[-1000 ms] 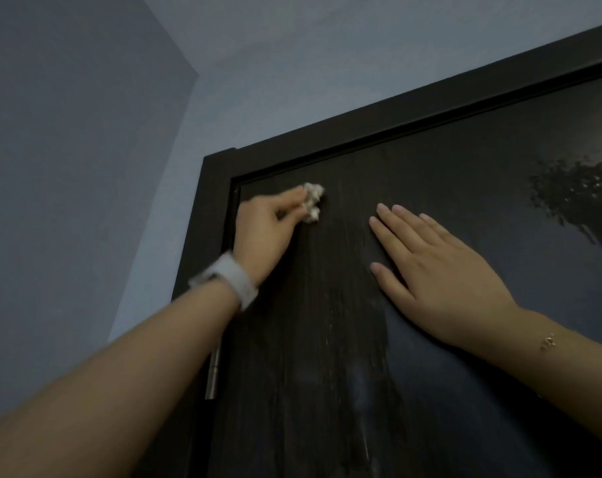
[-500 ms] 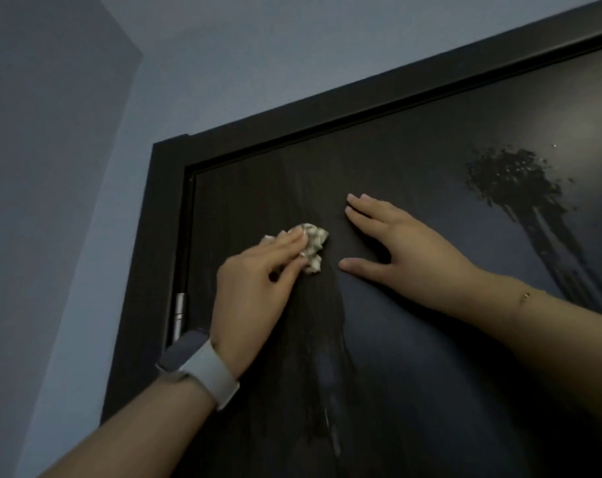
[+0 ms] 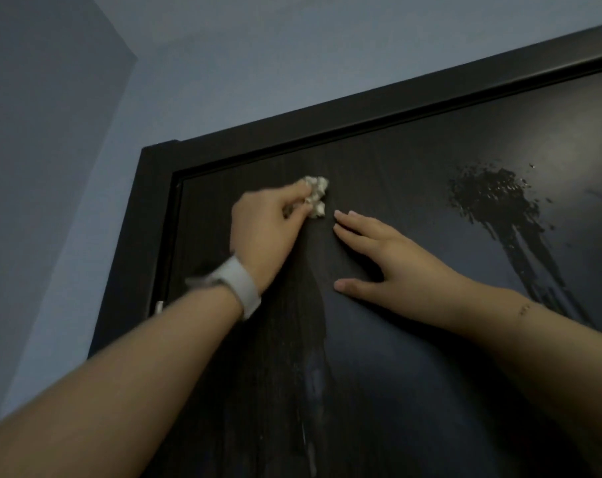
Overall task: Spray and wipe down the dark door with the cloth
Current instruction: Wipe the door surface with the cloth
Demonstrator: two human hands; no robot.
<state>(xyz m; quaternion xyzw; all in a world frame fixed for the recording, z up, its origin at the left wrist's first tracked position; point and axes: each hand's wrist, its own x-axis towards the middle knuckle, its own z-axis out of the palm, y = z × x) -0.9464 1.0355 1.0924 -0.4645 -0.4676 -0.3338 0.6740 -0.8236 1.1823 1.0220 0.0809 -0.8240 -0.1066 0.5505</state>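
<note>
Pressing a crumpled pale cloth [image 3: 315,198] against the dark door [image 3: 413,357], you are working close to its upper left corner, just beneath the top rail of the door frame [image 3: 378,105] and a little right of the frame's left upright. Only a narrow band of door is lying between the cloth and those two edges, while open door surface is stretching away to the right and downward. Far to the right, a wet spray patch [image 3: 492,198] is clinging to the panel with streaks running down from it. Your left hand [image 3: 268,229] is reaching up with fingers curled round the cloth, gripping it in a bunch at the fingertips; a white wristband [image 3: 239,286] is sitting on that wrist. Your right hand [image 3: 392,260] is lying flat on the door just right of the cloth, fingers straight and pointing up-left, thumb spread low, holding nothing. Both forearms are extending upward from the near edge.
</note>
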